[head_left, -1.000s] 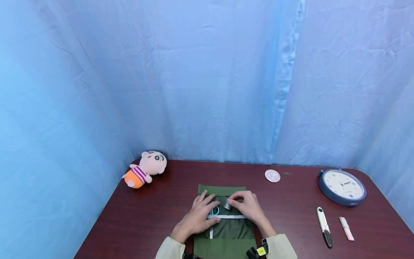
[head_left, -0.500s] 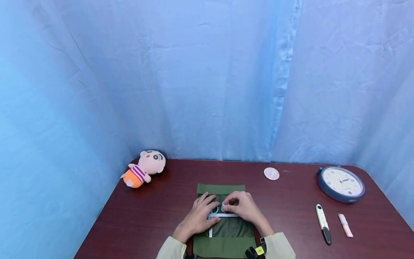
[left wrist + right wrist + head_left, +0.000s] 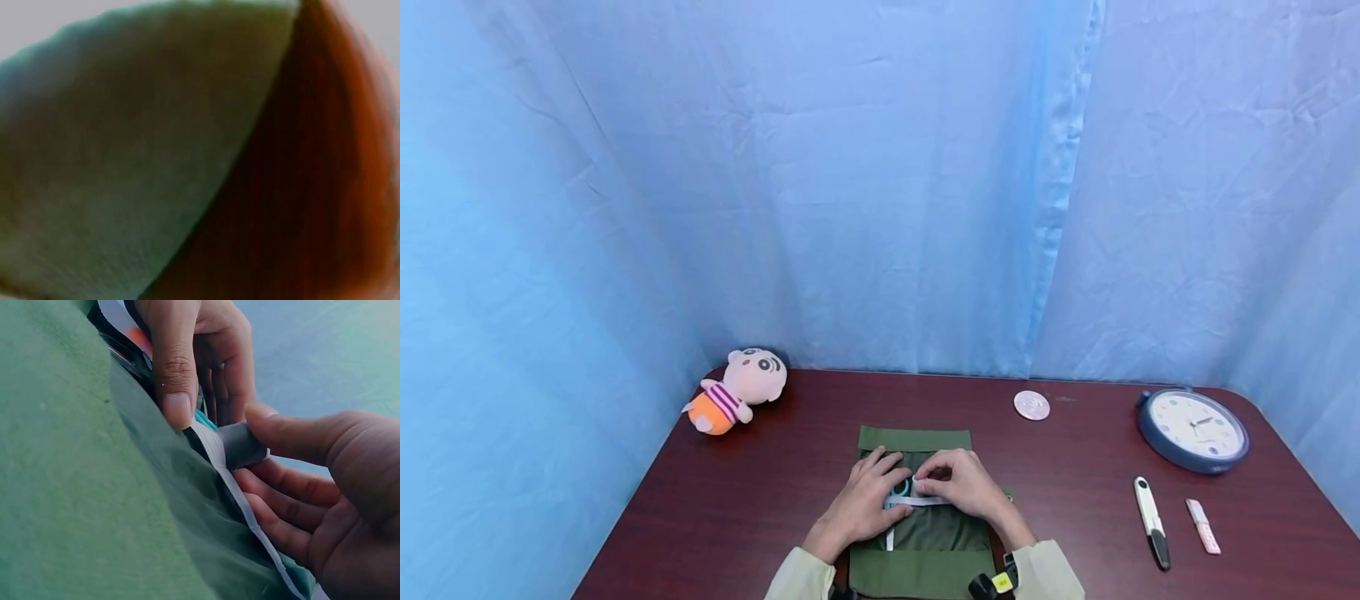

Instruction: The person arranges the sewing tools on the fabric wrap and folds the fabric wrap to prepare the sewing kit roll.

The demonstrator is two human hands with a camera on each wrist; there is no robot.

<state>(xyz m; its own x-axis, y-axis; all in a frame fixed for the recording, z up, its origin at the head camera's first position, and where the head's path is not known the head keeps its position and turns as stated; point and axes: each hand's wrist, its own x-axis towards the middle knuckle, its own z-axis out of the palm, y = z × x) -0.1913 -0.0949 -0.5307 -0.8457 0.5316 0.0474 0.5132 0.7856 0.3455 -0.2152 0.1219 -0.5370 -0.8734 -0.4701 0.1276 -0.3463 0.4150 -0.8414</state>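
Note:
A green fabric roll-up pouch (image 3: 921,575) lies unrolled at the table's front, with a white elastic band (image 3: 931,501) across its dark inner panel. My left hand (image 3: 863,502) rests on the pouch's left side, fingers spread. In the right wrist view its thumb (image 3: 178,403) presses beside the band's edge. My right hand (image 3: 966,483) pinches a small grey spool of thread (image 3: 242,445) between thumb and fingers. The spool's inner end is hidden behind the band. Light-blue looped scissor handles (image 3: 901,488) show beside the left fingers. The left wrist view is a blur of sleeve.
On the dark red table, a plush doll (image 3: 737,392) lies at the back left. A pale round disc (image 3: 1032,406) is at the back. At the right are a blue-rimmed clock (image 3: 1195,429), a white and black-handled tool (image 3: 1152,523) and a small pink-white stick (image 3: 1203,526).
My right hand has moved slightly left and down with the spool, from above the band to its edge, close by the scissor handles. The left hand has stayed in place.

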